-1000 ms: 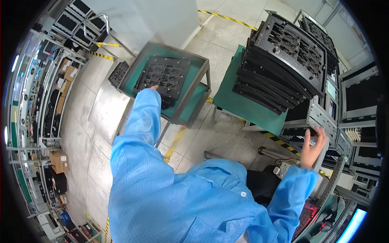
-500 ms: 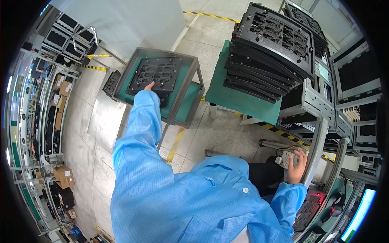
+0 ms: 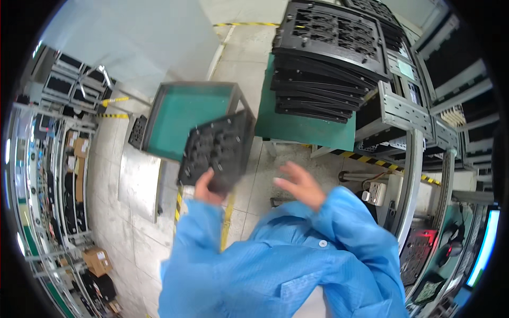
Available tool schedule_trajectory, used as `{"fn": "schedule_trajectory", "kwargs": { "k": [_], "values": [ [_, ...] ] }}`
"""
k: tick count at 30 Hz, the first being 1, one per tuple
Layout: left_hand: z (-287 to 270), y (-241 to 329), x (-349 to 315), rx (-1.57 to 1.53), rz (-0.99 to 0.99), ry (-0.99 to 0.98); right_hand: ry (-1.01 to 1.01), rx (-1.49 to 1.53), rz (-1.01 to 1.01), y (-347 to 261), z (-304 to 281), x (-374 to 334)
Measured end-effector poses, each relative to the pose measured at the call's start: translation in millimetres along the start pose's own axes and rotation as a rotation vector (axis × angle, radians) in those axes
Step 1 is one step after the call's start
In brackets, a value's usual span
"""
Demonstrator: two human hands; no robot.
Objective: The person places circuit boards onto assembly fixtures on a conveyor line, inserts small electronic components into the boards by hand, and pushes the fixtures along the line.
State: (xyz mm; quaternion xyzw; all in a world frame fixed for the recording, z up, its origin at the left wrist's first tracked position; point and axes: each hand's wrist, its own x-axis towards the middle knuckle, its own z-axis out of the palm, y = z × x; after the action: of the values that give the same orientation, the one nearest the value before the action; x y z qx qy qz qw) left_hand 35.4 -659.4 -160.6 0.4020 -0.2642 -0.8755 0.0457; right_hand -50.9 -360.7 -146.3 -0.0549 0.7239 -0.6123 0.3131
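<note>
My left hand (image 3: 210,190) is closed on the near edge of a black slotted tray (image 3: 214,146), with the thumb on top. The tray hangs tilted in the air, partly over the near right corner of a metal cart (image 3: 159,153) whose top is lined in green. Motion blurs the tray's face. My right hand (image 3: 301,185) is raised in front of my body, to the right of the tray and apart from it. Its fingers are spread and nothing is in them.
A tall stack of similar black trays (image 3: 323,90) stands on a green-topped table (image 3: 265,124) at the far right. To the right runs a metal frame post (image 3: 411,180), with a red-lit tray (image 3: 419,249) beyond it. Shelving (image 3: 74,180) lines the left.
My left hand has lifted the black tray off the cart and drawn it nearer. My right hand has left the frame post and come in toward the middle. The view has shifted.
</note>
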Motion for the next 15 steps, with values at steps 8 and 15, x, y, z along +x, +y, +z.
{"fn": "schedule_trajectory", "kwargs": {
  "k": [8, 15],
  "values": [
    [-31, -70, -80, 0.167, -0.241, -0.174, -0.01, 0.26, -0.089, -15, 62, 13],
    [111, -46, -93, 0.206, -0.095, -0.561, 0.17, 0.157, -0.503, -136, -30, -36]
  ]
}}
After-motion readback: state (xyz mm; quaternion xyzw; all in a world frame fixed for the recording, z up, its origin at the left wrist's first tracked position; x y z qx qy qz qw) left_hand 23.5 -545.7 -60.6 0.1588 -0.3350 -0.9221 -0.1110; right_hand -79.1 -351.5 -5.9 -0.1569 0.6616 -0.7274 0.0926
